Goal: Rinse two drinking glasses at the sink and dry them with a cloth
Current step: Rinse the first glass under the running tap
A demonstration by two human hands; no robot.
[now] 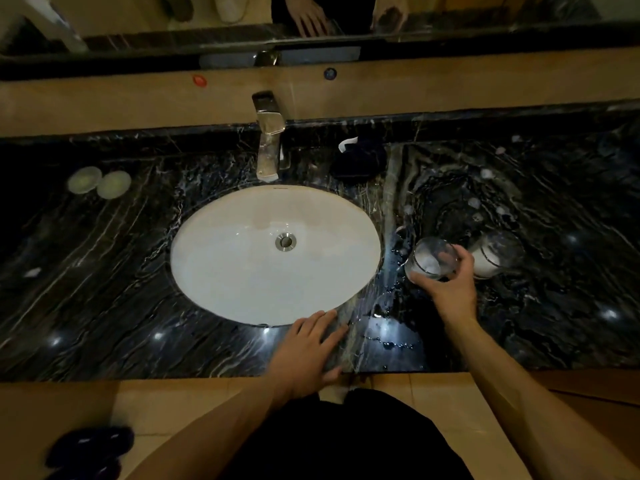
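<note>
A single wide-angle view looks from the person's head, forward and steeply down onto a dark marble counter [104, 289], close enough that both forearms reach in from the bottom edge. The white oval sink [242, 271] sits near the middle, with the faucet [268, 147] above it. The top edge catches the lower strip of a mirror [450, 12]; the bottom edge takes in the floor. Straight lines bow toward the frame's edges.
</note>
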